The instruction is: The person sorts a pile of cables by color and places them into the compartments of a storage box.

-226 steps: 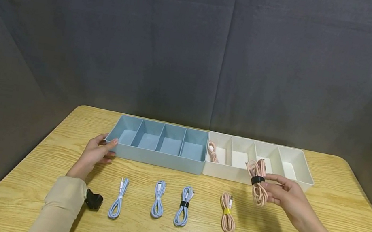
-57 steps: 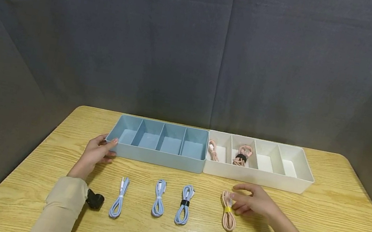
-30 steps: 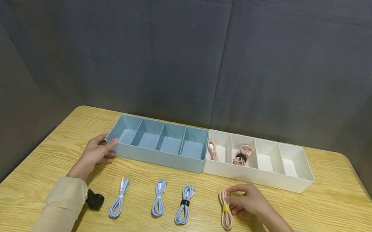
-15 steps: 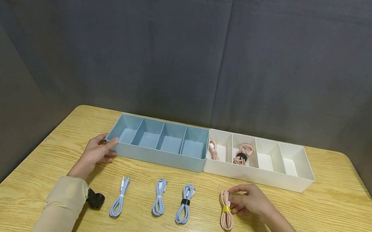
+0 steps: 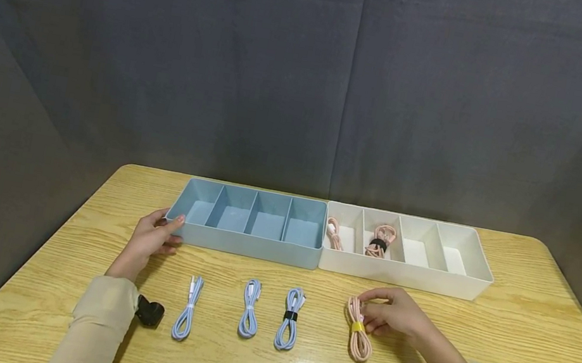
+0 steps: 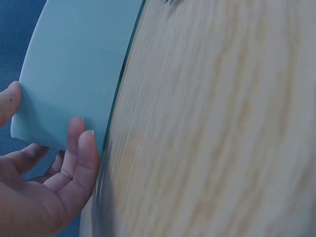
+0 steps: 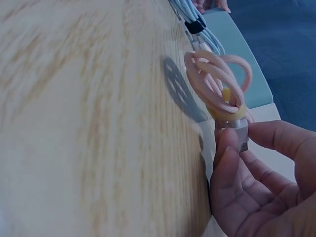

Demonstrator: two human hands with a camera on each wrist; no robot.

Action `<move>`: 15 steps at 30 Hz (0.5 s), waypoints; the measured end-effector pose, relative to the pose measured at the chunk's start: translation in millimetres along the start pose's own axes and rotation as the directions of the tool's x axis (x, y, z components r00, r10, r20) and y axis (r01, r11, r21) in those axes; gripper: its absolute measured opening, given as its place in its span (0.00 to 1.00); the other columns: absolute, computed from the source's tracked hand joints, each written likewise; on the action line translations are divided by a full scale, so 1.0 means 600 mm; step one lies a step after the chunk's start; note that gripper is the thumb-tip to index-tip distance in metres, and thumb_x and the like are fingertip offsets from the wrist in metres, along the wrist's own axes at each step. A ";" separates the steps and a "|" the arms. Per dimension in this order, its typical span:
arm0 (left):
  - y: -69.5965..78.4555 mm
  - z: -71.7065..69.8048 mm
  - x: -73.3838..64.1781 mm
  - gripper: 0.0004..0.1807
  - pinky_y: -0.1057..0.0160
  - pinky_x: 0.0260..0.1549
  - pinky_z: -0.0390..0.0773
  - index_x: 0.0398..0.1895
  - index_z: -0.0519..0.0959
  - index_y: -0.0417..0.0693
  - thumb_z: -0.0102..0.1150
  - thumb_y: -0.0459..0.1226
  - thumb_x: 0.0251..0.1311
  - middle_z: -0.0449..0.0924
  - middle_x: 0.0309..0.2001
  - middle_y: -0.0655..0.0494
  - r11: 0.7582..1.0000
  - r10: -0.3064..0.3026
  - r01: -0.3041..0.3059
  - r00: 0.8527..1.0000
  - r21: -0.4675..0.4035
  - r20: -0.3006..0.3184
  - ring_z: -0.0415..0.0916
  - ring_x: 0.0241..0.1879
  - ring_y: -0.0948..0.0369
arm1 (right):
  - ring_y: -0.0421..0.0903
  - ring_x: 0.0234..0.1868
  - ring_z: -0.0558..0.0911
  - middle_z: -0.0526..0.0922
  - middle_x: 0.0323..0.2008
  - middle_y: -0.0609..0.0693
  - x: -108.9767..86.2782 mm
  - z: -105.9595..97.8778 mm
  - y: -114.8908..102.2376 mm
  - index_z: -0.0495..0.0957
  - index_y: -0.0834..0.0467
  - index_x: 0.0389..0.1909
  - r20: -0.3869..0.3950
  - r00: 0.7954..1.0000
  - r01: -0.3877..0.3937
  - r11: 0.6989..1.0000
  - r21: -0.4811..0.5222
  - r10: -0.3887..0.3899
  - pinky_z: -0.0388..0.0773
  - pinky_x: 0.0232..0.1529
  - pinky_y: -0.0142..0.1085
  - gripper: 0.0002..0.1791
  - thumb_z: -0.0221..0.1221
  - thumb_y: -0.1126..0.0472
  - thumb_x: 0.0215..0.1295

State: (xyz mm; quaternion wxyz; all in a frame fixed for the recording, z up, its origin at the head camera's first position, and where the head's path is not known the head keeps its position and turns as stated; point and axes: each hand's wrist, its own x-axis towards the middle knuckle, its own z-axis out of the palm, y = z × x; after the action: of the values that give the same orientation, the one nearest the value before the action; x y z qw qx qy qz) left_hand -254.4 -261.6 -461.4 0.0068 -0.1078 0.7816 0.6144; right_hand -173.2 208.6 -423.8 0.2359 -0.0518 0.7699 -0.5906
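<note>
My right hand point(image 5: 392, 314) pinches a coiled pink charging cable point(image 5: 359, 341) with a yellow tie. In the right wrist view, thumb and fingers hold the white USB plug end of this pink cable point(image 7: 215, 81), and its loops stand off the table above their shadow. My left hand point(image 5: 151, 238) grips the left front corner of a blue divided storage box point(image 5: 245, 245). In the left wrist view, thumb and fingers lie around the corner of the blue box point(image 6: 81, 64). The blue box's compartments hold nothing.
A white divided box point(image 5: 402, 274) adjoins the blue one; two pink cables lie in its two leftmost compartments. In front lie three coiled blue cables: the left point(image 5: 187, 308), the middle point(image 5: 249, 309) and a black-tied one point(image 5: 289, 319). A dark curtain point(image 5: 285, 78) hangs behind the table.
A black-tied pink cable has gone from my right hand into the white box's second compartment. My right hand has since taken hold of the yellow-tied cable and shifted it slightly. The left hand stays.
</note>
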 end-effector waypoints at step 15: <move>0.047 0.004 -0.044 0.42 0.68 0.27 0.79 0.67 0.55 0.37 0.55 0.54 0.57 0.65 0.47 0.44 1.000 -0.005 0.005 1.000 -0.001 0.023 0.76 0.28 0.67 | 0.41 0.21 0.79 0.80 0.22 0.51 -0.018 -0.012 -0.010 0.68 0.76 0.51 -0.029 0.999 0.040 0.999 0.025 -0.039 0.78 0.24 0.33 0.22 0.56 0.67 0.58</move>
State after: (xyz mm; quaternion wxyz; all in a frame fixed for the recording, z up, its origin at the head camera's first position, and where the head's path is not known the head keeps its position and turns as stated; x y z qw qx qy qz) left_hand -233.9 -249.0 -431.4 0.0171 -0.1027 0.7810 0.6158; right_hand -167.7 216.9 -413.8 0.2137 -0.0556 0.7645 -0.6056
